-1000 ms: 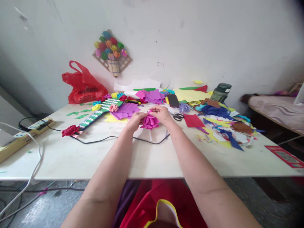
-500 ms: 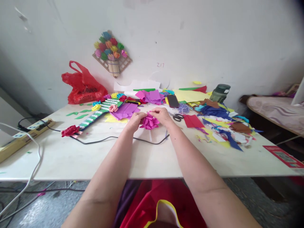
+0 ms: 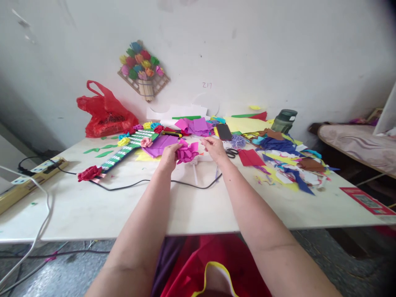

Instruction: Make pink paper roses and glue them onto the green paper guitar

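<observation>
My left hand [image 3: 169,156] is closed on the edge of a magenta paper flower [image 3: 187,152], whose petals spread to the right of my fingers. Just right of the flower, apart from it, my right hand [image 3: 214,149] has thumb and fingertips pinched together; whatever lies between them is too small to make out. Beneath the hands, a pale object [image 3: 194,162] with an orange spot near it rests on the table, partly hidden by the flower. Black-handled scissors [image 3: 231,153] lie beside my right hand. Purple paper sheets [image 3: 159,145] lie beyond my left hand.
A green-and-white strip with paper flowers [image 3: 130,146] and a red bag [image 3: 107,111] are at left. Black cable [image 3: 139,181] crosses the table. A phone [image 3: 224,132], purple yarn [image 3: 238,141], red paper [image 3: 249,159], coloured scraps [image 3: 287,161] and a bottle [image 3: 284,120] are at right.
My right hand has come off the magenta flower and moved slightly right. The flower has shifted left and tilted in my left hand, uncovering part of the pale object below.
</observation>
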A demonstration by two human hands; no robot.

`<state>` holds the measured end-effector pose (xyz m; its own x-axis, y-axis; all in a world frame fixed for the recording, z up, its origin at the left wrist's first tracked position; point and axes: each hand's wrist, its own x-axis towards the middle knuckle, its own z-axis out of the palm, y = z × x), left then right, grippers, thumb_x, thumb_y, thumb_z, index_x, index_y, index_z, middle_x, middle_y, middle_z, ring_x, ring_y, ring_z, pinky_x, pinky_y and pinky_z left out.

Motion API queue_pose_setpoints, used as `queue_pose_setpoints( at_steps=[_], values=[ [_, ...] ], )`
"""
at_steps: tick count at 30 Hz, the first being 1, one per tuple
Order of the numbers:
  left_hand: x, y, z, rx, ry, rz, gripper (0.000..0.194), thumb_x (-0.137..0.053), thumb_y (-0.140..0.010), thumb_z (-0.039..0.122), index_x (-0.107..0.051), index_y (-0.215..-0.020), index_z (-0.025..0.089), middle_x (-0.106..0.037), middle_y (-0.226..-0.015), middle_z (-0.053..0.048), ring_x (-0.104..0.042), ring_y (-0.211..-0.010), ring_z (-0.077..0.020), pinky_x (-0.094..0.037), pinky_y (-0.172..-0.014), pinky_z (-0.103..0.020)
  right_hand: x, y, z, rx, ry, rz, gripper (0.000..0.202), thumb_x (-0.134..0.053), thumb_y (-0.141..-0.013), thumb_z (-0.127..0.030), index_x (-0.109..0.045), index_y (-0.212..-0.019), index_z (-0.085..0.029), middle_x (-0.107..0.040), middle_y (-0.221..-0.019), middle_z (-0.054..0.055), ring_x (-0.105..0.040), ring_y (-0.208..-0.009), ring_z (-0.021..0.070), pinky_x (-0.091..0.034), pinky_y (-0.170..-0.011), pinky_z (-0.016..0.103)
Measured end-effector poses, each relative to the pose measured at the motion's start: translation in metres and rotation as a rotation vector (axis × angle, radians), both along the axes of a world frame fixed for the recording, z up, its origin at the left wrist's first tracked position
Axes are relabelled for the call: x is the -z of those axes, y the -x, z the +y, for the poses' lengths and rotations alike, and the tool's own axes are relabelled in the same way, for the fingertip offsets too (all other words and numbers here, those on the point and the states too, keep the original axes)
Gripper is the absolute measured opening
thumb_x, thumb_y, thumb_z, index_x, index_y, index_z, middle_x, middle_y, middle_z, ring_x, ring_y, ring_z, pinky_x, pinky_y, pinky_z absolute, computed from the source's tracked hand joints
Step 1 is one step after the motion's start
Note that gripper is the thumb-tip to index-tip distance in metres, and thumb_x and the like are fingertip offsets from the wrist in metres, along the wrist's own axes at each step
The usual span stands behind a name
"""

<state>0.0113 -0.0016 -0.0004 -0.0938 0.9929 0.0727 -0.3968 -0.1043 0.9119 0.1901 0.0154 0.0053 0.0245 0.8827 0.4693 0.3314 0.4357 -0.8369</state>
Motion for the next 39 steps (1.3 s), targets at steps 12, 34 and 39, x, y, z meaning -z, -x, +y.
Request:
queue_pose_setpoints(
  at_steps=[12, 34, 39],
  values=[
    [0.003, 0.015, 0.009, -0.230, 0.125, -0.162, 0.004, -0.060, -0.062, 0.015, -0.058, -0.059, 0.013, -0.051, -0.046, 0.001, -0.044, -0.037, -0.0081, -0.028, -0.036, -0.020, 0.005, -0.023, -0.001, 0.333, 0.123, -0.524, 0.036, -0.049, -0.078, -0.015, -0.068, -0.107, -0.021, -0.070, -0.104, 0.006, -0.063, -0.098, 0.0197, -0.046, -0.086, 0.032],
    [-0.009, 0.003, -0.003, -0.008, 0.270, -0.244, 0.006, -0.050, -0.071, 0.012, -0.056, -0.068, 0.014, -0.059, -0.051, -0.002, -0.055, -0.041, -0.0129, -0.042, -0.038, -0.021, 0.002, -0.018, -0.007, 0.388, 0.087, -0.731, 0.036, -0.045, -0.079, -0.014, -0.067, -0.107, -0.023, -0.067, -0.109, 0.004, -0.059, -0.101, 0.0204, -0.045, -0.083, 0.030],
    [-0.011, 0.004, -0.003, -0.075, 0.263, -0.319, 0.005, -0.051, -0.070, 0.010, -0.055, -0.068, 0.014, -0.059, -0.052, -0.001, -0.055, -0.042, -0.0113, -0.043, -0.040, -0.019, 0.002, -0.017, -0.009, 0.391, 0.093, -0.757, 0.035, -0.044, -0.082, -0.016, -0.067, -0.107, -0.024, -0.066, -0.113, 0.004, -0.059, -0.103, 0.0206, -0.045, -0.084, 0.031]
  ],
)
